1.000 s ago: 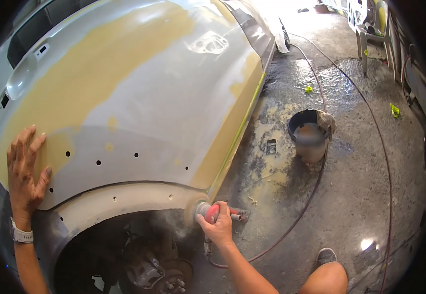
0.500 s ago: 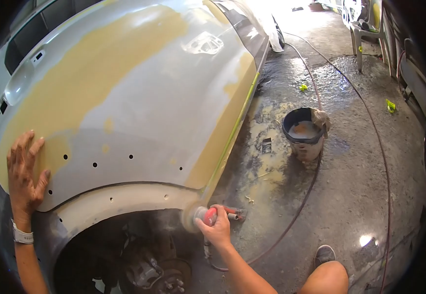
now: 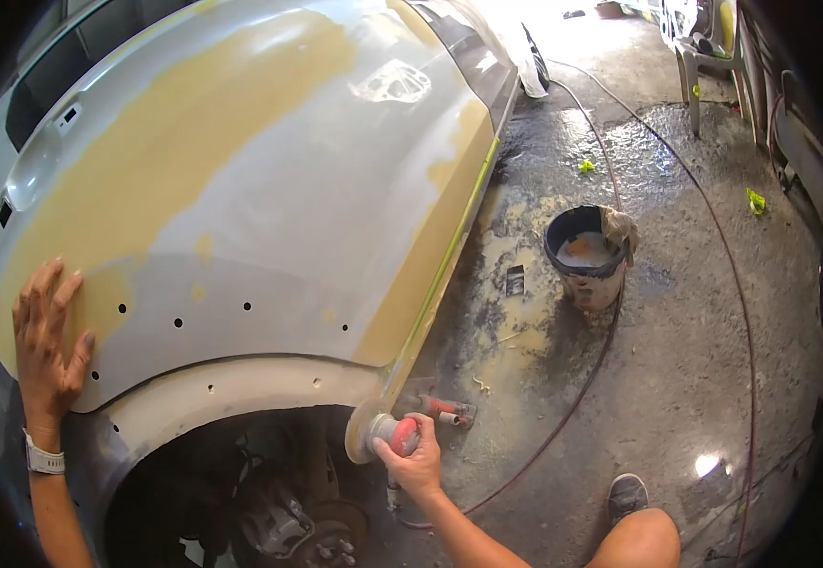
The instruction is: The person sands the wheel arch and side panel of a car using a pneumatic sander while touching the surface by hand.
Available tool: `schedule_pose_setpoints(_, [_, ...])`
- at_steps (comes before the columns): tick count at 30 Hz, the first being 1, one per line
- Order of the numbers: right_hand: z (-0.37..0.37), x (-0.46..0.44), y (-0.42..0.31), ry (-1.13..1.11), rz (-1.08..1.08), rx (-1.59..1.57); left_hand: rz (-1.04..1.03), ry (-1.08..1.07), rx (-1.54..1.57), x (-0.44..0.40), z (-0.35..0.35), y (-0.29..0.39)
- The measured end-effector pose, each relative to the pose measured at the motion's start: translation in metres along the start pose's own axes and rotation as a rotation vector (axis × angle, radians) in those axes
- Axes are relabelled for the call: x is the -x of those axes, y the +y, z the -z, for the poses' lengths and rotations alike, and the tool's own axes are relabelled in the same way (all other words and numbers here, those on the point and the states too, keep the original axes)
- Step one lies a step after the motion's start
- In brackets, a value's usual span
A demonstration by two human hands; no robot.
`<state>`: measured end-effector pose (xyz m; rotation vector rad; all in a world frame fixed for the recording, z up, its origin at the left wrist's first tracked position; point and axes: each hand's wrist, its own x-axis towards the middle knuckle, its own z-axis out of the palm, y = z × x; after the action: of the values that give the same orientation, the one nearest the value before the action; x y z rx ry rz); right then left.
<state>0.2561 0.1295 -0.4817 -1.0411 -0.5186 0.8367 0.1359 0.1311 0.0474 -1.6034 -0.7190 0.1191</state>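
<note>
A car's rear side panel [image 3: 288, 227], grey with patches of yellow filler, fills the left of the view. My left hand [image 3: 49, 346] lies flat on its left edge, fingers spread, with a white watch on the wrist. My right hand [image 3: 413, 457] is wrapped around the red-topped grip of an air sander [image 3: 390, 434]. The sander's round pad [image 3: 364, 431] stands on edge at the lower right end of the pale wheel arch [image 3: 269, 381]; whether it touches is hard to tell. Below the arch, the brake disc and hub [image 3: 321, 540] show in shadow.
A black bucket [image 3: 572, 270] of cloudy water, a rag over its rim, stands on the concrete floor. A hose [image 3: 563, 431] runs past it, with another [image 3: 714, 213] farther right. A red tool [image 3: 449, 411] lies behind the sander. A plastic chair [image 3: 705, 62] stands far right.
My right hand and the sander have moved slightly down and left. The pad, blurred earlier, now looks sharper, and less dust hangs around it. My left hand stays on the panel.
</note>
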Motion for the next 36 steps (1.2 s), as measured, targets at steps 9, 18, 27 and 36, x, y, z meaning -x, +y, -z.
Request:
schedule_pose_setpoints(9, [-0.025, -0.008, -0.013, -0.036, 0.044, 0.02, 0.011, -0.034, -0.015, 0.003, 0.0, -0.002])
schedule_pose_setpoints(18, [-0.022, -0.032, -0.012, -0.087, -0.219, -0.299, -0.023, -0.015, -0.051, 0.004, -0.007, -0.009])
schedule_pose_setpoints(27, [-0.022, -0.027, -0.021, -0.078, -0.137, -0.142, -0.008, -0.026, -0.015, 0.003, -0.005, -0.007])
schedule_pose_setpoints(36, [-0.031, -0.022, -0.023, -0.038, -0.039, -0.076, -0.006, -0.038, -0.022, 0.002, -0.002, -0.005])
